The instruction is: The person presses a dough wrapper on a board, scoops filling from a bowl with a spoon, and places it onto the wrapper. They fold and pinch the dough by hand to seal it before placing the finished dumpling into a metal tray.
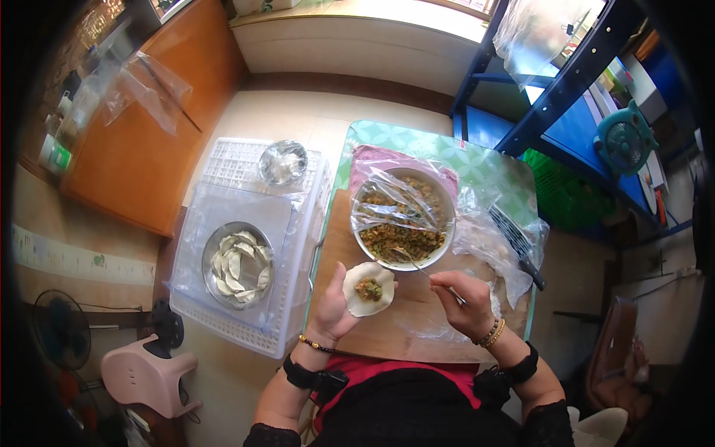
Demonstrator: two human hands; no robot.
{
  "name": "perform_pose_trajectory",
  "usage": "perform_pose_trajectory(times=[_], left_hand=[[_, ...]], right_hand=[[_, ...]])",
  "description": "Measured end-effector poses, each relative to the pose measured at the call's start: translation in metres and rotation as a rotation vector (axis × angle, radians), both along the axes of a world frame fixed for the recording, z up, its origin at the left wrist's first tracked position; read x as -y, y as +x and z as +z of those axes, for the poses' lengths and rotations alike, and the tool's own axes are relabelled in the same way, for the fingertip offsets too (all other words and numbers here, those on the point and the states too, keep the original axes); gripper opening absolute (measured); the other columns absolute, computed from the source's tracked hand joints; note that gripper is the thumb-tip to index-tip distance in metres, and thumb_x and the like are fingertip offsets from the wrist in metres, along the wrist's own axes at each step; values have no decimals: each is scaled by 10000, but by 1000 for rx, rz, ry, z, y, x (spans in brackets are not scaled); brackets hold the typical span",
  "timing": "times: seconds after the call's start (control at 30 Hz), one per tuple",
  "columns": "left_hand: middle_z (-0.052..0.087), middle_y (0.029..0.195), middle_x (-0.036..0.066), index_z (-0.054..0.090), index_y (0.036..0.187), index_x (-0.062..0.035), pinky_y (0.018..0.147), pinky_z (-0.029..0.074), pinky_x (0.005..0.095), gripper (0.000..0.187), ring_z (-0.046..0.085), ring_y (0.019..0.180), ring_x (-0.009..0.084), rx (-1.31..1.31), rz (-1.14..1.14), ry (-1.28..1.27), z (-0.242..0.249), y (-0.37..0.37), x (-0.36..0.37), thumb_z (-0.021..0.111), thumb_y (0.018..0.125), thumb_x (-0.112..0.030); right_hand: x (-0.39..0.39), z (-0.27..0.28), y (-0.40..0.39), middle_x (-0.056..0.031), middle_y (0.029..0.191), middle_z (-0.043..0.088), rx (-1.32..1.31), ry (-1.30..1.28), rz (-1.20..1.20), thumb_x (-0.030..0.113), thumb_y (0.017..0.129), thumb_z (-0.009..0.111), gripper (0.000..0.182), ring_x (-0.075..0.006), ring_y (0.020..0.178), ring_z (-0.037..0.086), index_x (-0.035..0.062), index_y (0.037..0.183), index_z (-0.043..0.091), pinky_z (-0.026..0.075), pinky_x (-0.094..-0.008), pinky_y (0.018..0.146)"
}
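Note:
On my left hand lies a round dough wrapper with a small heap of filling at its middle. My right hand is closed around the handle of a metal spoon, whose head rests in the filling at the near edge of a large bowl. Plastic film covers the far part of that bowl. Left of the board, a round metal tray holds several folded dumplings.
A wooden board lies under the bowl. To its right are crumpled plastic bags and a knife with a black handle. A small bowl of flour stands on the white crate at left. A pink stool is lower left.

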State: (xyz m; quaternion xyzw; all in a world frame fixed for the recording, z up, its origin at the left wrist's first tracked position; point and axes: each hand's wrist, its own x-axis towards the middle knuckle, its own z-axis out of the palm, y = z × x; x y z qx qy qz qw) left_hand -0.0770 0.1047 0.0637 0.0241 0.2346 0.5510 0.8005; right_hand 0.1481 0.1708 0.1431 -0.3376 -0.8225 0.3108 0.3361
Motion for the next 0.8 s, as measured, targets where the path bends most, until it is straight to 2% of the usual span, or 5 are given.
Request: perform_pose_trajectory(times=[0.23,0.53,0.7,0.8], left_hand=[[455,1372,270,388,1378,46,1090,370,483,765,454,1276,418,-36,7,-63,-10,-5,16,208,991,-588],[452,1381,261,378,1388,47,1090,368,480,771,452,1284,407,-63,-13,-90,-14,-4,14,205,990,-590],[458,1379,256,382,1389,34,1086,373,479,762,453,1282,408,-45,-11,-92,-15,-3,12,208,989,-591],[459,1377,257,388,1386,29,1082,378,480,756,454,1281,409,-45,-7,-83,-18,-4,12,209,990,-589]], right_hand=[[-19,-27,-12,-150,866,671,34,5,47,2,822,661,127,-303,777,667,10,947,639,527,-351,668],[-19,-22,-27,-152,869,671,-24,-15,104,22,830,660,125,-305,779,671,17,953,636,536,-361,660],[-19,-40,-24,-148,856,668,109,-76,101,24,824,661,123,-307,768,667,24,944,635,535,-364,657],[-23,-43,-20,-145,847,667,94,-49,79,23,819,661,130,-305,758,665,22,947,636,531,-365,651]])
